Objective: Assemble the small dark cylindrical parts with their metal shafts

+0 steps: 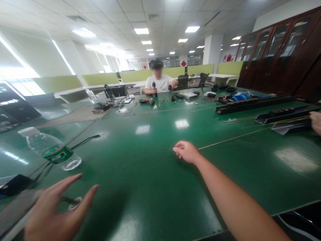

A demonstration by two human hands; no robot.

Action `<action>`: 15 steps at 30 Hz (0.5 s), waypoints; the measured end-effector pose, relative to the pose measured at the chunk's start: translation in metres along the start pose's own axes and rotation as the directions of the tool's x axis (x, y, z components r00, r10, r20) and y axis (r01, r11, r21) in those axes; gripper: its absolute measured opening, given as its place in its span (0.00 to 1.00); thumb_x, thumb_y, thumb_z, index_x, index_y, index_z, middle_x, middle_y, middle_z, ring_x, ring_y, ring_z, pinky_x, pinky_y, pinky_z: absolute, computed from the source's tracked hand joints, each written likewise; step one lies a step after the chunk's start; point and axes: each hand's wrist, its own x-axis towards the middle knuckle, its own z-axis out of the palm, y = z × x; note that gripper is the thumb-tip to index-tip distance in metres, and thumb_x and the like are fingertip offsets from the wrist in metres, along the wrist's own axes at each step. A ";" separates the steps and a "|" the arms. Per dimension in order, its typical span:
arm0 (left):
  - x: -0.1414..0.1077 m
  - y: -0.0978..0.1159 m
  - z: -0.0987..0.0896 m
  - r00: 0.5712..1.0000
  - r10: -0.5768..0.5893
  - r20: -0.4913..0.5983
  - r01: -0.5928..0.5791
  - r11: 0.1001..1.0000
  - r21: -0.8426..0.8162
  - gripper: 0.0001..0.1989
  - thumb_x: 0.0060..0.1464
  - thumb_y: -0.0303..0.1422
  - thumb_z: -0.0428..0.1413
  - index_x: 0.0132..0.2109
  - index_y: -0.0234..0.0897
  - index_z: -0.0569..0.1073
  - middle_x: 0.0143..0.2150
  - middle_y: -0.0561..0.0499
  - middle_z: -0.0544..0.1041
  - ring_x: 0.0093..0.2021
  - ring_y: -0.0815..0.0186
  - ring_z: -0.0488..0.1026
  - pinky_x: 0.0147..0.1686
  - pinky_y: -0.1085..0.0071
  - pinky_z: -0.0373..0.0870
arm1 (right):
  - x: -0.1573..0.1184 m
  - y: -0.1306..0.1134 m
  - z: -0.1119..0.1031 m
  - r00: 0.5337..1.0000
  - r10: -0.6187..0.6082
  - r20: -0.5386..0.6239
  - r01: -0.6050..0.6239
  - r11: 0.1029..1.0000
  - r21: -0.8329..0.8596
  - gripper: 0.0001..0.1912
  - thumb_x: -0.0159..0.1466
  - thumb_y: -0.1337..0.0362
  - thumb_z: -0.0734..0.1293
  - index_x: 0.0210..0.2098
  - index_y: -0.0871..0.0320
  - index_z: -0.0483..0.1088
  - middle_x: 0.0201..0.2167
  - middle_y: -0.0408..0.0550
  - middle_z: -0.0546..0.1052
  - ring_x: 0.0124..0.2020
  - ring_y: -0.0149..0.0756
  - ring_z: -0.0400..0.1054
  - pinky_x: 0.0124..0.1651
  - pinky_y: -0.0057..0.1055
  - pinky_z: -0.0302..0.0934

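Note:
My right hand is over the green table, fingers curled together. A thin brass-coloured rod runs from behind this hand to the right, and its near end appears to be in my fingers, though the grip itself is hidden. My left hand is at the lower left, thumb and fingers spread, with nothing between them. Just beyond it, a clear plastic water bottle with a green label leans to one side. A small round object shows partly behind my left hand.
More thin rods and black channel-shaped trays lie at the right, where another person's hand reaches in. Across the table sits a person holding a dark tool. Tools, cables and a blue packet lie toward the back.

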 end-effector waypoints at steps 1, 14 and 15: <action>0.003 0.017 0.010 0.996 0.084 0.030 -0.084 0.996 -0.024 0.24 0.50 0.43 0.62 0.54 0.56 0.69 0.52 0.54 0.73 0.51 0.50 0.72 0.57 0.47 0.67 | 0.000 0.000 0.000 1.000 -0.003 0.002 0.003 1.000 -0.006 0.07 0.60 0.63 0.69 0.35 0.61 0.71 0.23 0.43 0.75 0.18 0.25 0.65 0.25 0.23 0.61; 0.022 0.162 0.163 0.615 0.585 0.529 -0.356 0.804 -0.476 0.10 0.57 0.24 0.51 0.44 0.38 0.72 0.41 0.46 0.74 0.41 0.60 0.72 0.41 0.65 0.71 | 0.006 0.017 -0.011 0.962 -0.136 0.237 0.132 0.991 0.032 0.07 0.51 0.65 0.71 0.21 0.62 0.73 0.19 0.41 0.74 0.23 0.29 0.64 0.29 0.25 0.58; 0.022 0.163 0.165 0.618 0.580 0.531 -0.355 0.809 -0.470 0.09 0.57 0.23 0.51 0.42 0.38 0.73 0.40 0.46 0.74 0.41 0.59 0.72 0.40 0.65 0.71 | 0.007 0.017 -0.011 0.962 -0.135 0.236 0.135 0.991 0.018 0.07 0.52 0.66 0.71 0.21 0.62 0.73 0.19 0.41 0.73 0.22 0.29 0.64 0.29 0.25 0.57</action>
